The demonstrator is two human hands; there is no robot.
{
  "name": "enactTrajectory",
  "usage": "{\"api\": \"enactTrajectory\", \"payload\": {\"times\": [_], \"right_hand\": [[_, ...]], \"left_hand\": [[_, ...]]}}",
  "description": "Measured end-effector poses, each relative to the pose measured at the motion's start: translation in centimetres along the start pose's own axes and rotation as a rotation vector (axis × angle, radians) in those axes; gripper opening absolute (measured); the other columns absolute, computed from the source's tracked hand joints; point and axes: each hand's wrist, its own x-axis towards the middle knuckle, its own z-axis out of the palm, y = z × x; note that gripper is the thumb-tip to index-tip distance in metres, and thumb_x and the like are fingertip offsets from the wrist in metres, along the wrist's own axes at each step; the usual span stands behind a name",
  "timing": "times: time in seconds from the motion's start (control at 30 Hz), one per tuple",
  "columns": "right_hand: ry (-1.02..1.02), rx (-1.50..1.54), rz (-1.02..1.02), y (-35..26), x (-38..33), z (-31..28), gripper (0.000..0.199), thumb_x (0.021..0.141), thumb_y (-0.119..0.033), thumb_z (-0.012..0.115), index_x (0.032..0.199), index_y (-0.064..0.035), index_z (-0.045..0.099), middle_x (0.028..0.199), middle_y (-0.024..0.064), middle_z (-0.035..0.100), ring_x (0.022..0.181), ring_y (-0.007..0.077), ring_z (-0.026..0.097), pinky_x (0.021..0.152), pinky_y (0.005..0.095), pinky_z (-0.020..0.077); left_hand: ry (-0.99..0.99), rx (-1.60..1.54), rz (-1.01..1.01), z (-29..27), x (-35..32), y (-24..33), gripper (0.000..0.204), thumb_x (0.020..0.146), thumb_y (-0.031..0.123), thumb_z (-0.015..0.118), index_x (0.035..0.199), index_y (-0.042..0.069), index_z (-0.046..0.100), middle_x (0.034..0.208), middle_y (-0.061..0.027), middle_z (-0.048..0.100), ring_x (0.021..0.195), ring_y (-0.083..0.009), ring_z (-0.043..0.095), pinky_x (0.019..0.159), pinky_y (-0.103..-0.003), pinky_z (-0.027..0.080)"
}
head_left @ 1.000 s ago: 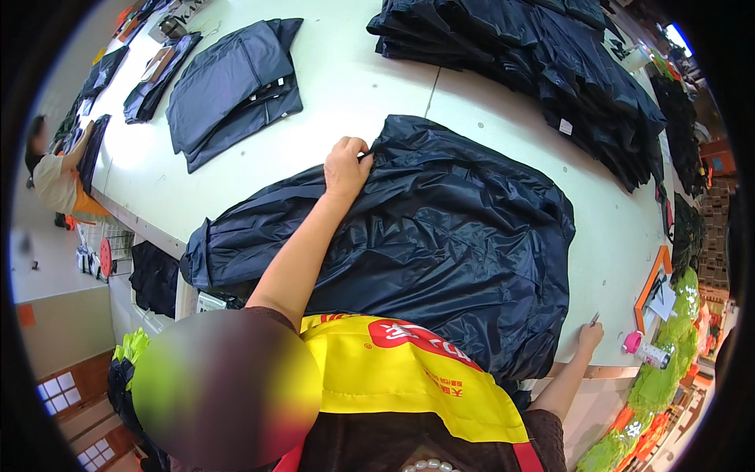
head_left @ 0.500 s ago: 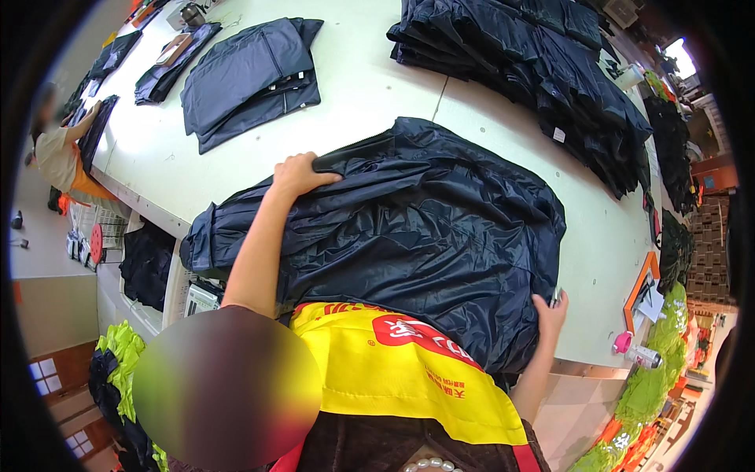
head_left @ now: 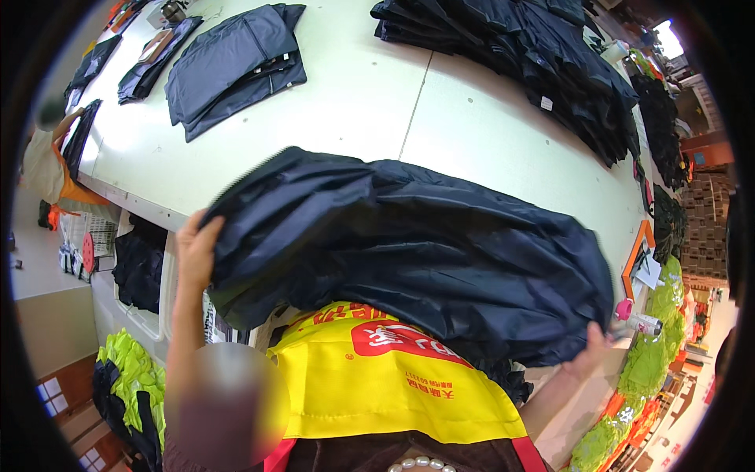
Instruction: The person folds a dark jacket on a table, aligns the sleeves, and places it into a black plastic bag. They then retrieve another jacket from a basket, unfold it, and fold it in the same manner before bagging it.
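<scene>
A dark navy jacket (head_left: 409, 244) of thin shiny cloth is stretched between my two hands along the near side of the table, its folds bunched and its lower part hanging in front of my yellow apron (head_left: 377, 393). My left hand (head_left: 197, 253) grips its left end, where a zipper edge runs upward. Low on the right, my right hand (head_left: 590, 352) is closed on the other end. A small metal tool (head_left: 620, 332) shows at the right fingers, too blurred to name exactly.
On the pale table (head_left: 338, 102) lie a folded dark garment stack (head_left: 236, 67) and a large dark garment pile (head_left: 535, 71). An orange frame (head_left: 635, 256) and a silver can (head_left: 645, 323) sit at the right edge. Another person (head_left: 49, 165) stands far left.
My left hand has moved left and down to the jacket's end, and my right hand right and down. The jacket is lifted and spread wider; the view has shifted slightly.
</scene>
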Motion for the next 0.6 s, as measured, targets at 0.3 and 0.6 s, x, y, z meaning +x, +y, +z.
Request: {"api": "enactTrajectory", "payload": {"times": [0.3, 0.6], "right_hand": [[-0.1, -0.252, -0.629, -18.5, 24.5, 7.3, 0.047, 0.079, -0.028, 0.07, 0.113, 0.0037, 0.059, 0.108, 0.0147, 0.062, 0.101, 0.0242, 0.059, 0.087, 0.0321, 0.048], [-0.37, -0.668, -1.215, 0.2, 12.3, 22.9, 0.033, 0.079, -0.028, 0.062, 0.103, -0.006, 0.063, 0.11, 0.0153, 0.062, 0.103, 0.0314, 0.059, 0.087, 0.037, 0.0459]], "left_hand": [[0.229, 0.297, 0.603, 2.6, 18.2, 14.5, 0.043, 0.093, 0.027, 0.045, 0.123, -0.002, 0.051, 0.126, -0.021, 0.047, 0.116, -0.028, 0.043, 0.101, -0.034, 0.031], [-0.177, 0.181, 0.369, 4.5, 20.3, 2.2, 0.041, 0.089, 0.038, 0.052, 0.111, 0.005, 0.061, 0.097, -0.011, 0.064, 0.095, -0.0201, 0.059, 0.084, -0.031, 0.045]]}}
